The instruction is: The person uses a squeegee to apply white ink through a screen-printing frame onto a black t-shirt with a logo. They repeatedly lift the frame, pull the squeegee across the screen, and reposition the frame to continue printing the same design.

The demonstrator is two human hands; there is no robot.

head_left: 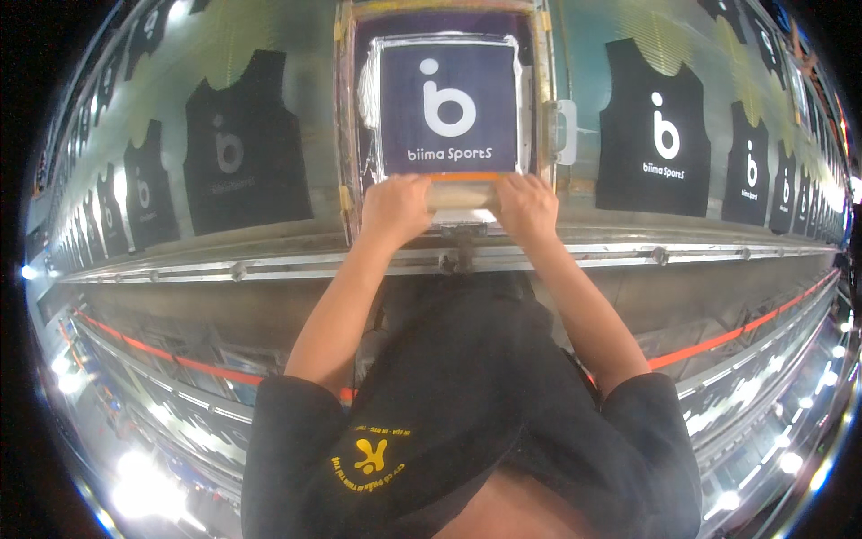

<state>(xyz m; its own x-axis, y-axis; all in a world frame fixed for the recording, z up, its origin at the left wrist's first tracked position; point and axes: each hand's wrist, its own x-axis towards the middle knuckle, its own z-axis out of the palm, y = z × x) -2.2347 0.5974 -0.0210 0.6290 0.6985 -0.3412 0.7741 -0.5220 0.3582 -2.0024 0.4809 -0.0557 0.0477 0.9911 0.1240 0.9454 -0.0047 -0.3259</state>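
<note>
Both my hands grip a squeegee (pixel 463 195) with a pale handle and an orange strip along its far edge. My left hand (pixel 397 210) is wrapped round its left end, and my right hand (pixel 527 207) round its right end. The squeegee lies across the near end of a printing screen (pixel 494 63), whose dark mesh carries a white logo. White ink (pixel 369 90) is smeared along the mesh's left and far edges. A worn wooden-looking frame (pixel 345 135) surrounds the screen. The squeegee's lower edge is hidden.
Dark sleeveless garment pieces lie along the long table on both sides: a faintly printed one (pixel 260 171) at left, a bright white-printed one (pixel 628 162) at right. A white handle (pixel 565 132) sticks out from the frame's right side. A metal rail (pixel 341 263) runs along the table's near edge.
</note>
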